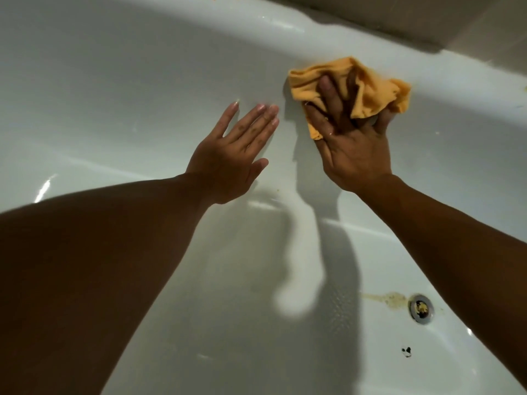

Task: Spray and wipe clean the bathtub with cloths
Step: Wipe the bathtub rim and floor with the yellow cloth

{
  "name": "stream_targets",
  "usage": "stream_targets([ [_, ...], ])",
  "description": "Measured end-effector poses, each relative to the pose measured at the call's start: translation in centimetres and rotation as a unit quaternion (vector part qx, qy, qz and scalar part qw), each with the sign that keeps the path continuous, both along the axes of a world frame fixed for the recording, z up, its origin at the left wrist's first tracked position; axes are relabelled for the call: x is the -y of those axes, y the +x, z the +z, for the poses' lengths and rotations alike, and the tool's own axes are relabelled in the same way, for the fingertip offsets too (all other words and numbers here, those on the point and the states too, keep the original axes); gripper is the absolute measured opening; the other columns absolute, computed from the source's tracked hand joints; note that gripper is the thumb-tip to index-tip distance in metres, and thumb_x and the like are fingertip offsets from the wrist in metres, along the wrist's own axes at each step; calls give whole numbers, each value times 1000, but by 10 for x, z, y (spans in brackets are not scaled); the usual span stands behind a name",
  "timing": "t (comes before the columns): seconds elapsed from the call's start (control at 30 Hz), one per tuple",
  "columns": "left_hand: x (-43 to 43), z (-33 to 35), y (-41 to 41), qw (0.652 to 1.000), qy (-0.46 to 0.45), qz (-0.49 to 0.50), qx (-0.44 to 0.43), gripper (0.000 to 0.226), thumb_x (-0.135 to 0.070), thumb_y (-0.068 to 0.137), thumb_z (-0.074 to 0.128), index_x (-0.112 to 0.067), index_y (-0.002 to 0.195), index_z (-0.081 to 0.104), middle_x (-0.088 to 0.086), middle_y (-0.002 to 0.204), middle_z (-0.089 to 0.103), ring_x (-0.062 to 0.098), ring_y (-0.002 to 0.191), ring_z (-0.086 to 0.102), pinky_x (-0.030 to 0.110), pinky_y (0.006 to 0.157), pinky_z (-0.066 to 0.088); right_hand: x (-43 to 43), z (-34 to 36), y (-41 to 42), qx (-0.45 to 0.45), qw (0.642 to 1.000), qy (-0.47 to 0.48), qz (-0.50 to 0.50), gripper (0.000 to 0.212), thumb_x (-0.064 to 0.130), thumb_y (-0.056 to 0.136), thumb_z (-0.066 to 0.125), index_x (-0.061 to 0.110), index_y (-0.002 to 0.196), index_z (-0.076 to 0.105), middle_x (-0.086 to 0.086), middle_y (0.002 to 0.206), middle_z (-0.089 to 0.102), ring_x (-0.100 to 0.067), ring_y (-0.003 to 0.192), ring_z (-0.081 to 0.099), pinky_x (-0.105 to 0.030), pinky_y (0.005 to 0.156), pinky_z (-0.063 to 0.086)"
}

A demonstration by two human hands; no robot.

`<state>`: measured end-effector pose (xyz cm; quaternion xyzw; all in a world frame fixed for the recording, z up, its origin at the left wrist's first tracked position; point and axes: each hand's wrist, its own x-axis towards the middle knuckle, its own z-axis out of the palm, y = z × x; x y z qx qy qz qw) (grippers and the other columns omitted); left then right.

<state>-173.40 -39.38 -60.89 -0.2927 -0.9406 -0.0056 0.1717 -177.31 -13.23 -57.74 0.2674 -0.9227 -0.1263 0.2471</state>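
Both forearms reach in from the bottom edge, elbows cut off by the frame, over the white bathtub (142,81), whose ends run out of view left and right. The right hand (353,149) has its fingers buried in a bunched orange cloth (353,81) — some fingertips are hidden in the folds, and how the thumb sits is hard to make out. That hand presses the cloth against the far inner wall, just below the rim, gripping a wad of it. The crumpled cloth lies with its long axis roughly along the rim, stretching from left to right, one corner hanging down beside the hand's little-finger side. The left hand (233,155) is flat and spread, fingers together pointing up toward the rim, holding nothing, palm resting on or just over the wall beside the cloth; contact is hard to judge. Down at the lower right sits the metal drain (421,308), with a yellowish-brown stain (387,298) smeared just left of it and a small dark speck (406,351) below — what that speck is cannot be told. Shadows darken the tub floor.
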Motion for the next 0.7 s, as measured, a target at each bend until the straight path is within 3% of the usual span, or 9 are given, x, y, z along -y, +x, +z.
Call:
stream_targets([
  [0.2, 7, -7, -2, 999, -17, -24, 14, 63, -43, 110, 27, -5, 160, 20, 16, 166, 15, 29, 156, 11, 54, 123, 16, 4, -49, 9, 42, 997, 48, 46, 57, 41, 110, 32, 32, 163, 14, 4, 170, 16, -29, 156, 15, -44, 121, -12],
  [0.33, 23, -24, -2, 998, -55, -18, 22, 63, -38, 109, 28, -5, 161, 15, 16, 168, 9, 29, 157, 7, 53, 124, 13, 9, -101, 20, 84, 993, 56, 65, 61, 37, 108, 39, 29, 163, 15, 4, 170, 14, -31, 155, 22, -52, 118, 8],
  [0.4, 36, -35, 3, 996, -82, 3, 24, 65, -33, 107, 29, -3, 161, 10, 18, 168, 5, 30, 157, 3, 53, 125, 9, 11, -128, 29, 127, 988, 60, 59, 62, 35, 107, 38, 29, 164, 13, 3, 171, 9, -33, 155, 19, -55, 116, 9],
  [0.57, 87, -70, 17, 986, -148, 53, 57, 70, -30, 104, 30, -1, 160, 0, 17, 169, -3, 30, 157, -2, 52, 126, 4, 31, -200, 60, 260, 965, -3, 24, 63, 38, 102, 34, 31, 163, 19, 2, 172, 4, -32, 157, 6, -64, 119, 11],
  [0.7, 112, -106, 39, 970, -139, 144, 140, 77, -50, 105, 24, -1, 160, 3, 18, 169, -1, 31, 157, 0, 53, 126, 7, 74, -236, 87, 292, 954, -70, -17, 58, 39, 106, 30, 26, 162, 23, -6, 171, 4, -35, 156, -3, -69, 116, 10],
])
